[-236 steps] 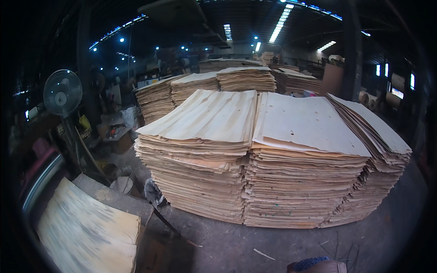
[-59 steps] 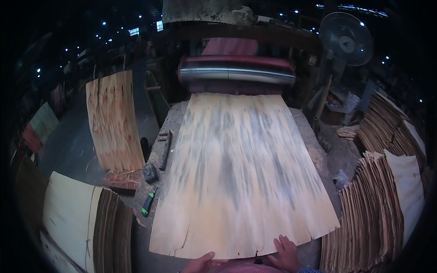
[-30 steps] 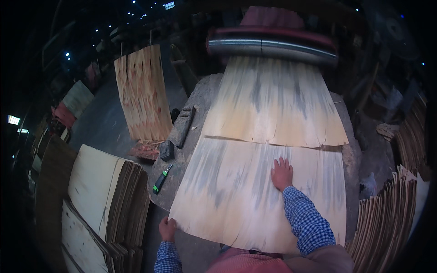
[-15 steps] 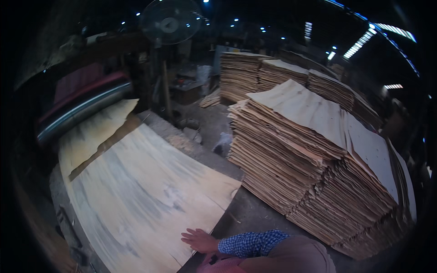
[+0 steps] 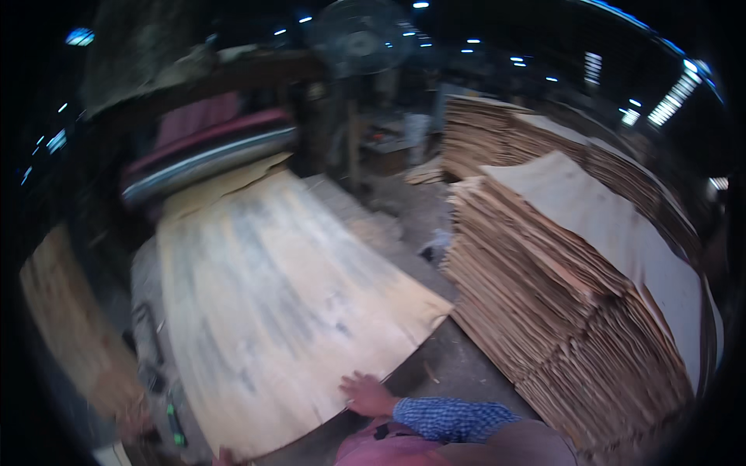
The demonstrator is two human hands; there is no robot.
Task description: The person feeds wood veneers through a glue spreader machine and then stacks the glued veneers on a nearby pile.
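Observation:
A wide, pale wood veneer sheet [image 5: 272,303] with grey streaks lies flat before me, its far end close to a roller machine [image 5: 210,159] with a red top and a shiny metal roller. My right hand [image 5: 367,394] rests on the sheet's near right edge, fingers spread, below a blue checked sleeve. At the lower edge of the picture only a bit of my left hand [image 5: 224,458] shows by the sheet's near left corner; whether it grips the sheet is hidden. Another veneer piece [image 5: 221,186] lies between the sheet and the roller.
Tall stacks of veneer [image 5: 536,272] stand at the right, with more stacks [image 5: 478,136] behind. A standing fan [image 5: 361,43] is at the back. On the left are a long veneer strip [image 5: 78,318] and a small green-and-black object [image 5: 176,423].
The large sheet has slid toward the roller, closing the gap to the piece ahead, which has gone farther in. My view has swung left, and part of my left hand now shows.

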